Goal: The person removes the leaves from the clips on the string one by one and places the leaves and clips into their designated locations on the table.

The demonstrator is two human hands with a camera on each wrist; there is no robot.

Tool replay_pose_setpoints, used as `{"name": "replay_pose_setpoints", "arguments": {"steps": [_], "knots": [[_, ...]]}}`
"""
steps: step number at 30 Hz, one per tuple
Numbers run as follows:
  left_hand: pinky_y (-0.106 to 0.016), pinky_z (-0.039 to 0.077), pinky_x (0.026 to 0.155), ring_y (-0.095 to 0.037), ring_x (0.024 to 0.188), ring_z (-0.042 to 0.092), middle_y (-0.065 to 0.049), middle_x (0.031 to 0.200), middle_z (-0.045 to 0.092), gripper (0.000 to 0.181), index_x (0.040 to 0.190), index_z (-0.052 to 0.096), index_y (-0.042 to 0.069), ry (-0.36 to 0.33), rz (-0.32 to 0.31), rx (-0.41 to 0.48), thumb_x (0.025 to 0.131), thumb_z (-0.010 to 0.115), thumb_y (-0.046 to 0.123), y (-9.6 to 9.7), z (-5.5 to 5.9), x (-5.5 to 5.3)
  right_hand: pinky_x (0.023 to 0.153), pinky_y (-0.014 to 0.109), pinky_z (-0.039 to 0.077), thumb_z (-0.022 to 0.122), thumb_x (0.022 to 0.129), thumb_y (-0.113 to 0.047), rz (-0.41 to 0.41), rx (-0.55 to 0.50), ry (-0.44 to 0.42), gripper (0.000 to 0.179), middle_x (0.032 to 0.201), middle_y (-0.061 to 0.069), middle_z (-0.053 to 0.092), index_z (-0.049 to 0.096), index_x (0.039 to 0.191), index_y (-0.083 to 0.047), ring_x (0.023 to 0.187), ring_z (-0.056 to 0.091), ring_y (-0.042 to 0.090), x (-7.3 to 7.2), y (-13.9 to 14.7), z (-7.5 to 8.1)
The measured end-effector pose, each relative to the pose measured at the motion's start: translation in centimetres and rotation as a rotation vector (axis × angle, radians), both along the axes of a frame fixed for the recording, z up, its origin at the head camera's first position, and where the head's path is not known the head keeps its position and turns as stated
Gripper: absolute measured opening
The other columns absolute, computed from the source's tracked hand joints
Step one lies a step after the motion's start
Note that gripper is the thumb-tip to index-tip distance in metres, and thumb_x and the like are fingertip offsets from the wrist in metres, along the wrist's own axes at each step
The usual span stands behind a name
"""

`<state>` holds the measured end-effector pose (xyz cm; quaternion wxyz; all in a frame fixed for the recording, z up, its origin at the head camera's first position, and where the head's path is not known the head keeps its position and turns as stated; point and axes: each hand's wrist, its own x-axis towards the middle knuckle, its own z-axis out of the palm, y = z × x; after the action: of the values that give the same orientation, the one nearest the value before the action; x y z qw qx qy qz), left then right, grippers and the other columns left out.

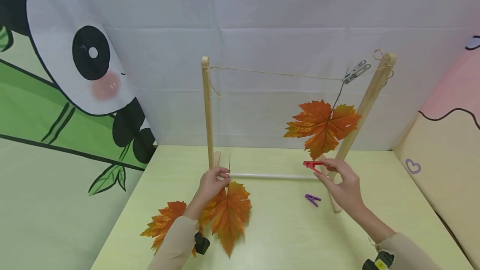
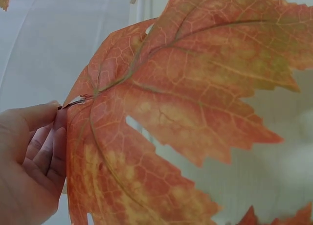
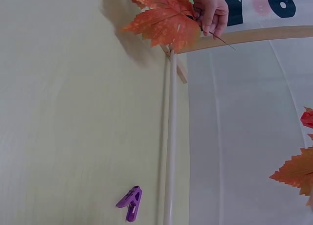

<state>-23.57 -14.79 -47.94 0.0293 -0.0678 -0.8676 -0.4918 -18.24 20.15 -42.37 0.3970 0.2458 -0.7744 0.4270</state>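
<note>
By its thin dark stem, my left hand (image 1: 213,184) pinches an orange maple leaf (image 1: 233,213), which hangs below the fingers; the left wrist view shows the leaf (image 2: 161,83) large, its stem between thumb and fingers. My right hand (image 1: 343,182) holds a red clothespin (image 1: 313,165) between thumb and fingers, below the hanging leaf. That second maple leaf (image 1: 324,126) hangs from a string (image 1: 277,73), held by a grey clothespin (image 1: 356,72) near the right post. A purple clothespin (image 1: 313,199) lies on the table. Another maple leaf (image 1: 165,222) lies partly hidden behind my left forearm.
The string runs between a left wooden post (image 1: 207,111) and a right wooden post (image 1: 369,95). A white rod (image 1: 273,176) joins the posts low down over the pale table (image 1: 281,236). A white cloth backdrop (image 1: 262,20) stands behind, with painted panels at both sides.
</note>
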Motion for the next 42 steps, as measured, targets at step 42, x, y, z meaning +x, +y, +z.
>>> {"name": "replay_pose_setpoints", "arguments": {"steps": [42], "knots": [[-0.028, 0.048, 0.053, -0.015, 0.059, 0.060, -0.008, 0.078, 0.066, 0.025, 0.103, 0.061, -0.004, -0.218, 0.021, -0.020, 0.080, 0.066, 0.005, -2.2, -6.8, 2.4, 0.074, 0.006, 0.043, 0.074, 0.053, 0.021, -0.047, 0.021, -0.119, 0.041, 0.084, 0.021, 0.061, 0.062, 0.091, 0.010, 0.085, 0.049, -0.008, 3.0, -0.5, -3.4]]}}
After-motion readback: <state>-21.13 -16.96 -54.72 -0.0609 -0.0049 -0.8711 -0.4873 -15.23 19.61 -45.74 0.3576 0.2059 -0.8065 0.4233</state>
